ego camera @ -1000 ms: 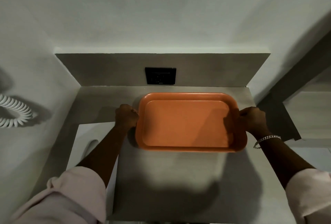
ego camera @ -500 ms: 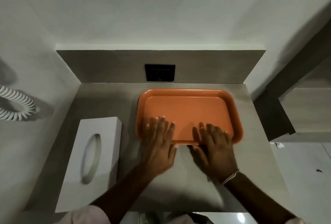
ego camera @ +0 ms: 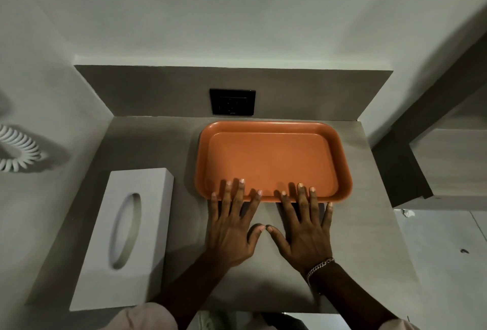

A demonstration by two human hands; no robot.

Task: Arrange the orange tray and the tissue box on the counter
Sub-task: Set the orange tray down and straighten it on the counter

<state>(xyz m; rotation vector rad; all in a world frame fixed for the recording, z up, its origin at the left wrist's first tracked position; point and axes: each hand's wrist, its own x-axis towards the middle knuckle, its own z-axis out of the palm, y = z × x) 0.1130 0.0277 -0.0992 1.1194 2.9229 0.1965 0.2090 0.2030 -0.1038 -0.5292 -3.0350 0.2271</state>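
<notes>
The orange tray [ego camera: 271, 158] lies flat and empty on the grey counter [ego camera: 152, 145], at the back right near the wall. A white tissue box [ego camera: 123, 237] with an oval slot lies on the counter's left side, apart from the tray. My left hand [ego camera: 233, 226] and my right hand [ego camera: 304, 229] rest palm down on the counter in front of the tray, fingers spread. Their fingertips overlap the tray's near rim. Neither hand holds anything.
A black socket plate [ego camera: 232, 102] sits on the backsplash behind the tray. A white coiled cord [ego camera: 15, 150] hangs on the left wall. A wooden cabinet [ego camera: 448, 166] stands to the right of the counter. The counter's front edge is just below my wrists.
Both hands let go of the tray's short ends and came to the front, now lying flat with spread fingers. The tray sits farther back on the counter. The tissue box has come into view.
</notes>
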